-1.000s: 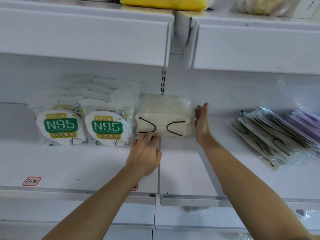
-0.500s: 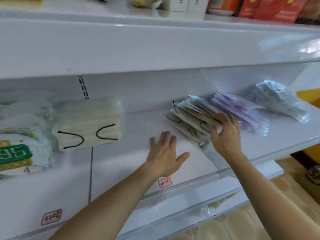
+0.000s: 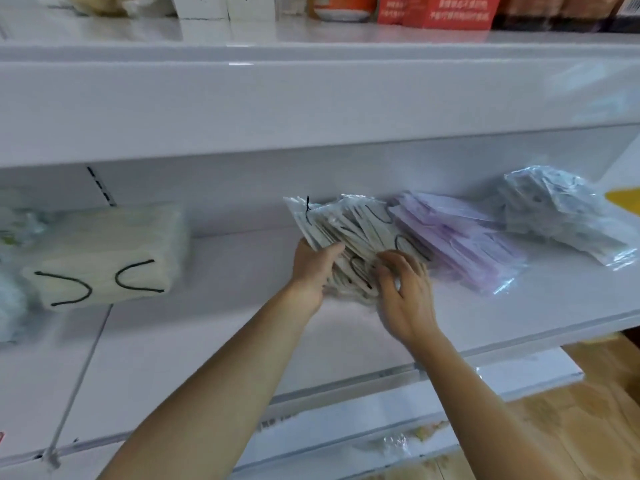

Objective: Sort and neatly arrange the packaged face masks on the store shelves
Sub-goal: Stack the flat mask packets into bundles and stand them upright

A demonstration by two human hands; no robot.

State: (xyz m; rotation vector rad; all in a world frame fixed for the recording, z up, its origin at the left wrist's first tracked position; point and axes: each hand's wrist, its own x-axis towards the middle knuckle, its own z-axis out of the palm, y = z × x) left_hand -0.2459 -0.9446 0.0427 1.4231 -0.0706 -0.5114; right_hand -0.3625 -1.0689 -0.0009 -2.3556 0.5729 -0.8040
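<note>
Beige mask packs, fanned pile, frame centre on shelf. Left hand grips pile's left edge; right hand, fingers curled, holds near edge. Squeeze w/ both, square edges, avoid nudging purple packs alongside.

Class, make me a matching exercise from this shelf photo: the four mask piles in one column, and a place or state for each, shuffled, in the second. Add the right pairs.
1. beige stack with black loops
2. fanned beige packs
3. lilac packs
4. pale blue packs

A. farthest right
B. held by both hands
C. stands alone at the left
D. leaning between two other piles

Pairs: 1-C, 2-B, 3-D, 4-A
</note>
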